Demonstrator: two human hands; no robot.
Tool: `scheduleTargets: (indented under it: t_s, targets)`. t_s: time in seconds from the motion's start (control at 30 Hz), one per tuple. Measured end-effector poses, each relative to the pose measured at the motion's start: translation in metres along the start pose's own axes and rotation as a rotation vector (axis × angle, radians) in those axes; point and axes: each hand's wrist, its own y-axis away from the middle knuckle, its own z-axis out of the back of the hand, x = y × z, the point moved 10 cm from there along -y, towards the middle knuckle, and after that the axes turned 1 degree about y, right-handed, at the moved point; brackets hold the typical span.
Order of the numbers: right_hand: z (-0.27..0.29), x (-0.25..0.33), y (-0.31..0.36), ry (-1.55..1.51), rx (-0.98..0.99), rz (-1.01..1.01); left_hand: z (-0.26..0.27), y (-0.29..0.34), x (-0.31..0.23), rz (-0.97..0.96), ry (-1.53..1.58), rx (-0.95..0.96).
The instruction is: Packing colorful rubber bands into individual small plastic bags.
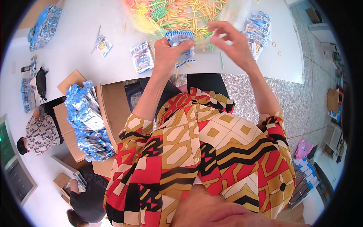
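My left hand (165, 53) is closed around a small blue-and-white packet (184, 56), thumb across its front, above the table's near edge. To the right, my right hand (235, 44) is raised with its fingers apart and slightly curled, somewhat blurred; I see nothing in it. Just beyond both hands lies a heap of thin coloured sticks (189, 13), yellow, orange, pink and green, on clear plastic sheeting. Flat on the table to the left of my left hand is another blue-and-white packet (142, 58).
More packets (257, 32) pile up at the right, beside rubber bands (280, 53). A small packet (103, 45) and a packet stack (44, 26) lie left. A cardboard box (107, 113) full of packets (87, 117) stands by my left side. Two people (41, 130) work farther left.
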Motion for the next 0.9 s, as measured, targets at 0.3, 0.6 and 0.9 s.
scheduleTargets:
  t_s: [0.3, 0.6, 0.9]
  targets:
    - [-0.055, 0.043, -0.013, -0.028, 0.302, 0.163, -0.002, 0.017, -0.014, -0.029, -0.019, 0.038]
    - [-0.046, 0.061, -0.010, 0.105, 0.173, 0.335, 0.008, 0.024, -0.015, -0.041, 0.025, 0.060]
    - [-0.048, 0.081, 0.004, 0.224, 0.147, 0.547, 0.018, 0.024, -0.011, -0.074, -0.019, -0.039]
